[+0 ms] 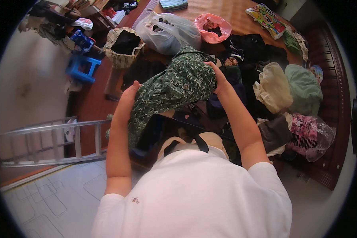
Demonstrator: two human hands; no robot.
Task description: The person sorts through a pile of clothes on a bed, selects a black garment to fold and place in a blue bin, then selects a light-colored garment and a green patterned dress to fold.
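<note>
Between both hands hangs a dark green garment [178, 80] with a small white pattern, bunched and creased. My left hand [128, 99] grips its left edge, thumb pointing up and the fingers hidden behind the cloth. On the other side my right hand [218, 78] holds the upper right edge, its fingers partly hidden by the fabric. Dark clothes [244, 49] lie heaped behind and to the right of it. Past the garment's far side stands a white translucent plastic bag [169, 35] with clothes in it.
A checked bag [119, 56] holding black cloth and a pink plastic bag [200, 29] stand at the back. To the right lie a cream bag [275, 87], a pale green bundle [303, 86] and a clear-and-pink bag [309, 134]. A blue stool [84, 70] and aluminium ladder [55, 144] are at left.
</note>
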